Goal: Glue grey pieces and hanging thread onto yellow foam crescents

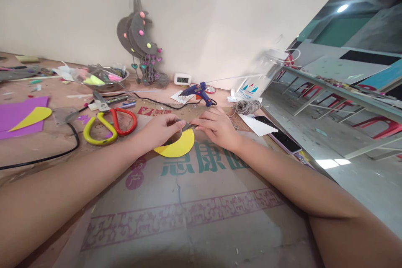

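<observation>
My left hand (165, 130) is closed, with thumb and fingers pinching a small dark grey piece (187, 126), perhaps felt. Facing it, my right hand (218, 129) has its fingertips pressed together at the other end of that piece. A yellow rounded cutout (177, 147) lies flat just below the fingers, partly hidden by the left hand and a dark shape on it. Both hands are over a printed sheet (213, 184) covering the work surface. Left of the left wrist lie scissors (99, 130) with one yellow and one red handle.
Behind the hands sit a blue glue gun (197, 91), a digital clock (182, 79) and a roll of grey cord (247, 107). Grey moon ornaments (140, 35) hang at the wall. A phone (287, 138) lies right; purple sheets (23, 115) and a metal bowl (106, 83) are left.
</observation>
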`<state>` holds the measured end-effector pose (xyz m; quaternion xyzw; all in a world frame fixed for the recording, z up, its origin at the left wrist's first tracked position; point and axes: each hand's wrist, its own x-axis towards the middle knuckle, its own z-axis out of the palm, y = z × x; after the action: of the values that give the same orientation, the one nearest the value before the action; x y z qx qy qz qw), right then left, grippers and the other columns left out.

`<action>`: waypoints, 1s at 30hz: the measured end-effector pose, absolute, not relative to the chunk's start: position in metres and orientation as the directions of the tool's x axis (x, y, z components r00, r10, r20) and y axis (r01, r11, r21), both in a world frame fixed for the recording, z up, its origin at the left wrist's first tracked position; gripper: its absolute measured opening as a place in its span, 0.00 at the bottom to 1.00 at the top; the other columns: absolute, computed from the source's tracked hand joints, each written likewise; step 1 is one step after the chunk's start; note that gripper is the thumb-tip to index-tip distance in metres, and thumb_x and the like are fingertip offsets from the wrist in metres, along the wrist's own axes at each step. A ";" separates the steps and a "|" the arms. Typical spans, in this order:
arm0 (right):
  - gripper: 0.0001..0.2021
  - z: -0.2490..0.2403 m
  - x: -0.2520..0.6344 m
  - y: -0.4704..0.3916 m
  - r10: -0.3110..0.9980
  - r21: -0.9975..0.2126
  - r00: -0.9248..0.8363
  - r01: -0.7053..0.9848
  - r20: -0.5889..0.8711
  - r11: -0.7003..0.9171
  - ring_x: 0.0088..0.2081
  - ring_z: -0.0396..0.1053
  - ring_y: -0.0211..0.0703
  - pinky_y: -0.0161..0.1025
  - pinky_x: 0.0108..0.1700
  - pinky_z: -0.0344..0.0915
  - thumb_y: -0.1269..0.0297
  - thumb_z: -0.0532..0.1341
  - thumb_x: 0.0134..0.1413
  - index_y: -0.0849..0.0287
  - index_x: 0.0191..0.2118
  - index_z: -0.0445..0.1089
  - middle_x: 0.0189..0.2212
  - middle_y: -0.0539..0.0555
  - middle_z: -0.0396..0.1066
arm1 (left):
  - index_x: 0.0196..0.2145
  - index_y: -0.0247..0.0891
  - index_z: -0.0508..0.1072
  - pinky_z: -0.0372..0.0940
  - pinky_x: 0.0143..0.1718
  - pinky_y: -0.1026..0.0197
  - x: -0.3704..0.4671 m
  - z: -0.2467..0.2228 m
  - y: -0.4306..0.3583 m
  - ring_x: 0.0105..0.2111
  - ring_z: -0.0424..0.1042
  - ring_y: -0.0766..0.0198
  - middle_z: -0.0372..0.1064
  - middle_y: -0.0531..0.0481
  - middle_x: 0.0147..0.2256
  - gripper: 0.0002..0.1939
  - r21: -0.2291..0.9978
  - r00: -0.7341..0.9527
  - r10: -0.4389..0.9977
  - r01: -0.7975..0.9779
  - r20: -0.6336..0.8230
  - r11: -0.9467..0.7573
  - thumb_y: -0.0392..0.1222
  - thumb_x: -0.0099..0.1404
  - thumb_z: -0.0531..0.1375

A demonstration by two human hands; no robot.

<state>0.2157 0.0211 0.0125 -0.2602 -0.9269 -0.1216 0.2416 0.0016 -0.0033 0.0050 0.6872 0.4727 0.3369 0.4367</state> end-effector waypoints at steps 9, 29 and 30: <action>0.15 0.012 0.216 0.020 0.425 0.100 -0.754 0.538 0.501 0.837 0.37 0.59 0.43 0.43 0.40 0.54 0.60 0.52 0.59 0.57 0.48 0.68 0.33 0.54 0.67 | 0.24 0.36 0.66 0.50 0.18 0.68 0.001 0.004 -0.003 0.16 0.55 0.72 0.59 0.57 0.16 0.18 0.916 0.322 0.944 0.356 0.066 -0.185 0.55 0.58 0.53; 0.14 0.014 0.212 0.017 0.383 0.165 -0.776 0.520 0.500 0.838 0.36 0.60 0.43 0.42 0.38 0.52 0.60 0.51 0.60 0.58 0.45 0.69 0.33 0.55 0.70 | 0.24 0.36 0.66 0.50 0.18 0.68 0.001 0.004 -0.003 0.16 0.55 0.72 0.59 0.56 0.16 0.17 0.907 0.327 0.941 0.365 0.085 -0.208 0.54 0.57 0.54; 0.14 0.014 0.212 0.016 0.380 0.169 -0.778 0.518 0.501 0.838 0.35 0.60 0.43 0.42 0.38 0.52 0.60 0.51 0.60 0.58 0.45 0.69 0.33 0.55 0.70 | 0.23 0.36 0.66 0.50 0.18 0.68 0.001 0.004 -0.003 0.16 0.56 0.72 0.59 0.56 0.16 0.17 0.912 0.328 0.941 0.359 0.077 -0.200 0.54 0.57 0.54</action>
<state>0.2121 0.0165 0.0138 -0.2412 -0.9307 -0.1504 0.2300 0.0008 -0.0026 0.0042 0.6950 0.4678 0.3421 0.4257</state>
